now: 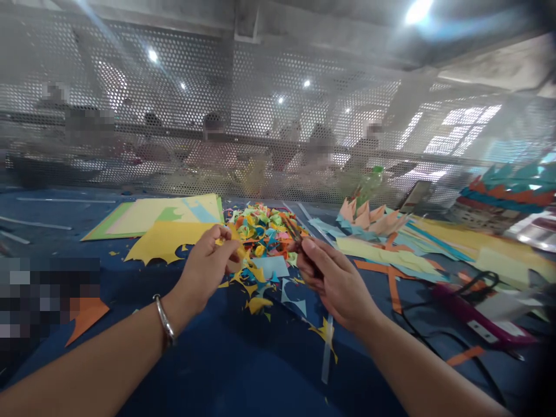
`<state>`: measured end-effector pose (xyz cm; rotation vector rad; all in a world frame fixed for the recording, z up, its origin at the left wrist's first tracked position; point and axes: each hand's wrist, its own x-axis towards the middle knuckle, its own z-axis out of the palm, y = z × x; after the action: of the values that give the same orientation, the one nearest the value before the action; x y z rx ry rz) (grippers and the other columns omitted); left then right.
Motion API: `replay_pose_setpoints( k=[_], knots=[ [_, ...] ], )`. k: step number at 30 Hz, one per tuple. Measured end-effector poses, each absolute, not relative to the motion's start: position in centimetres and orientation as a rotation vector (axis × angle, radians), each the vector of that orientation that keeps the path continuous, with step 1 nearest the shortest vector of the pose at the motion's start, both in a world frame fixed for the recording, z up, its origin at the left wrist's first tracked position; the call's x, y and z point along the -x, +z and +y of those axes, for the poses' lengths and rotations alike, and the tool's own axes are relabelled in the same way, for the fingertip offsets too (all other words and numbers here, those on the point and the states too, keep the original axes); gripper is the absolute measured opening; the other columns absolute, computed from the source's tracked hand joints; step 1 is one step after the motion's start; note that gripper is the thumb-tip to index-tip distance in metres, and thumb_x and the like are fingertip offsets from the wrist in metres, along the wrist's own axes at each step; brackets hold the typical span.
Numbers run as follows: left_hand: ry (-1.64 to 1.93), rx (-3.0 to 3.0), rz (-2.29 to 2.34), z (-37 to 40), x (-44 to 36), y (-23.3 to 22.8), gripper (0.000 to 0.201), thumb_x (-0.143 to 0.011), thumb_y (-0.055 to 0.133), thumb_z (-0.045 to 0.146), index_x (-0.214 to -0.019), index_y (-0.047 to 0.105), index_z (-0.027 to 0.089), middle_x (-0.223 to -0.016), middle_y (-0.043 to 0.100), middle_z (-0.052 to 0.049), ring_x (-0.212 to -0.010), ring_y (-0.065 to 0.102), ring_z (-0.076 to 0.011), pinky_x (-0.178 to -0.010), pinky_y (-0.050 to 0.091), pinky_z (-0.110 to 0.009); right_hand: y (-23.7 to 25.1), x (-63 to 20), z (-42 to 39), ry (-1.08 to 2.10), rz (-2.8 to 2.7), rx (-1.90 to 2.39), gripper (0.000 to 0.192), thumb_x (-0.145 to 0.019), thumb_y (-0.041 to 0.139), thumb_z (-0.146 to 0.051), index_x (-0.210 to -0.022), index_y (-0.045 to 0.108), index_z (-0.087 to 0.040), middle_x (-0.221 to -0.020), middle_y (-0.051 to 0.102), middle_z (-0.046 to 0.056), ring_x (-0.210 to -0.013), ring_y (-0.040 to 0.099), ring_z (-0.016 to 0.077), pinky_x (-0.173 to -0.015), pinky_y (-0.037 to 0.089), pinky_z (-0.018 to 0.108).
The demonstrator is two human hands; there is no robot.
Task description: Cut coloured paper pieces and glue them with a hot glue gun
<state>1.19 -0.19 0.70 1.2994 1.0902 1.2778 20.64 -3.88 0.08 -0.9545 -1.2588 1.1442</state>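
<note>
Left hand (208, 258) pinches a yellow piece (239, 256), right hand (332, 272) grips scissors (292, 227); scraps (260, 223) heap toward the counter's (208, 359) far edge (plenty snipped!), the yellow sheet (163, 240) only part-cut.

"What's worn on the left arm (117, 353)?"
"A silver bangle (164, 318), left of centre in the frame: shiny, slim, rounded, with a small knob at its upper end."
"And the right arm (403, 353)?"
"Bare, from the right hand (334, 278) to the frame's lower right."
</note>
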Motion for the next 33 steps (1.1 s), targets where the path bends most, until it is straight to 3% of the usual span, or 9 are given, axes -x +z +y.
replay_pose_setpoints(
  k=[3,13,21,28,33],
  knots=[
    [1.348,-1.264,1.019,0.1,-0.7,0.5,0.015,-0.071,0.068,0.022,-0.066,0.055,0.019,-0.056,0.054,0.004,-0.051,0.046,-0.0090,-0.051,0.033,-0.024,-0.3,-20.6,-3.7,1.123,-1.359,1.036,0.027,-0.085,0.054,-0.046,-0.082,0.056,-0.019,-0.058,0.027,-0.007,-0.046,0.018,0.0079,-0.041,0.012,0.024],
    [1.129,-1.021,0.716,-1.4,-1.8,0.1,0.013,-0.070,0.072,0.016,-0.073,0.059,0.015,-0.078,0.068,-0.004,-0.076,0.062,-0.0143,-0.078,0.044,-0.028,-0.3,-20.5,-4.4,1.034,-1.659,1.132,0.028,-0.089,0.049,-0.047,-0.076,0.047,-0.022,-0.059,0.024,-0.007,-0.048,0.020,0.0091,-0.041,0.015,0.025],
    [1.131,-0.991,0.691,-1.1,-1.6,0.0,0.012,-0.068,0.072,0.015,-0.074,0.062,0.015,-0.074,0.068,-0.001,-0.073,0.063,-0.0132,-0.078,0.045,-0.028,0.3,-20.5,-4.7,0.796,-1.840,1.204,0.028,-0.090,0.047,-0.043,-0.073,0.050,-0.021,-0.057,0.029,-0.006,-0.049,0.026,0.0097,-0.045,0.021,0.025],
    [1.091,-1.048,0.665,-1.4,-1.7,0.2,0.014,-0.071,0.069,0.014,-0.084,0.063,0.015,-0.084,0.068,-0.004,-0.074,0.061,-0.0130,-0.077,0.044,-0.028,0.6,-20.3,-4.8,0.743,-1.933,1.209,0.030,-0.091,0.045,-0.043,-0.072,0.052,-0.021,-0.060,0.037,-0.003,-0.054,0.032,0.0119,-0.048,0.026,0.026],
    [1.077,-1.055,0.671,-1.5,-1.7,0.1,0.015,-0.071,0.069,0.014,-0.085,0.063,0.014,-0.080,0.067,-0.004,-0.073,0.060,-0.0132,-0.075,0.044,-0.028,0.6,-20.2,-4.9,0.728,-1.956,1.217,0.032,-0.092,0.042,-0.044,-0.071,0.048,-0.021,-0.062,0.036,-0.003,-0.056,0.032,0.0128,-0.050,0.027,0.027]
  ],
)
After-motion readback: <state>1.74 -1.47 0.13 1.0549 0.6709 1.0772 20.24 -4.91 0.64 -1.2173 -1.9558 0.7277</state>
